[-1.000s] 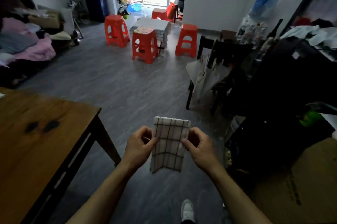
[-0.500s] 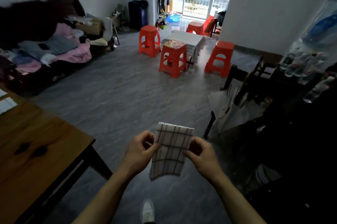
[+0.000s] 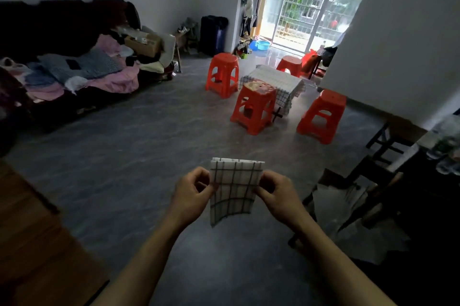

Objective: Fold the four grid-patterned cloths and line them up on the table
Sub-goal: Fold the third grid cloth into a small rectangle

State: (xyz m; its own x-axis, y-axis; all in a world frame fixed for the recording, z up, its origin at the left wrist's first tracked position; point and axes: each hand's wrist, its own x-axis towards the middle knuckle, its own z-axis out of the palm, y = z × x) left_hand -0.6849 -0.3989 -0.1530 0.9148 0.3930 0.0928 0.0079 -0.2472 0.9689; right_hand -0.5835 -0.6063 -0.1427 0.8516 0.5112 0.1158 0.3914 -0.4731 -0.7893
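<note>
While my left hand (image 3: 191, 193) and right hand (image 3: 276, 196) each pinch a side edge of the folded grid cloth (image 3: 234, 188), it hangs in the air above the grey floor (image 3: 139, 156). Beside my left arm lies the wooden table (image 3: 32, 243); dark chairs (image 3: 373, 181) crowd my right, orange stools (image 3: 256, 106) ahead.

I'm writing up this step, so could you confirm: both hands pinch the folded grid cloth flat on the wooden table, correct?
Not quite. Both hands, left and right, do pinch the folded grid cloth, but it hangs in the air above the floor, not flat on the table, which lies off to the left. The head view shows this.
</note>
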